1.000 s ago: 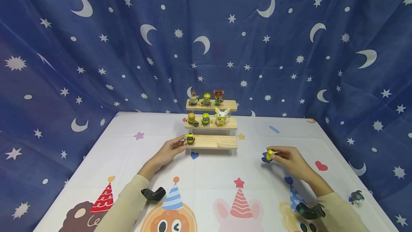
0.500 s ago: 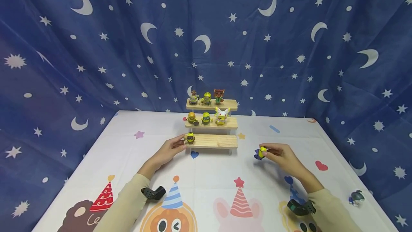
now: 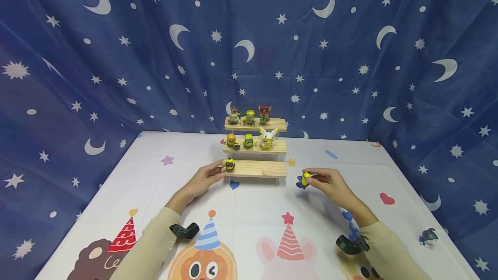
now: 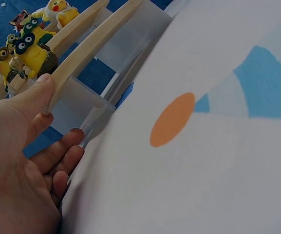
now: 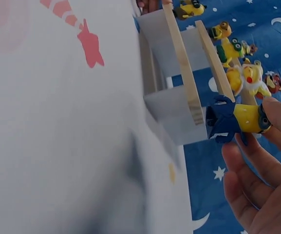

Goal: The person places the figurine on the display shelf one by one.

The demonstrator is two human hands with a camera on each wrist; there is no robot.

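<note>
Pinched in my right hand (image 3: pixel 330 182) is a yellow minion figurine (image 3: pixel 305 178) with dark blue parts, held above the table to the right of a three-tier wooden display shelf (image 3: pixel 258 168). In the right wrist view the figurine (image 5: pixel 247 118) lies sideways between thumb and fingers. My left hand (image 3: pixel 202 179) grips the left end of the lowest board, thumb on top and a finger beneath in the left wrist view. Close to that thumb stands a goggled minion figurine (image 4: pixel 33 53) on the same board.
Three figurines stand on each upper tier, among them a fox figurine (image 3: pixel 264 115) and a white-hooded yellow figurine (image 3: pixel 267 138). A small grey figurine (image 3: pixel 429 237) lies near the table's right edge. A blue star-and-moon curtain (image 3: pixel 350 55) hangs behind the printed white tablecloth (image 3: pixel 249 215).
My right hand has moved left with the minion figurine, closer to the shelf's right side. The left hand keeps its grip on the board. The view has shifted slightly.
</note>
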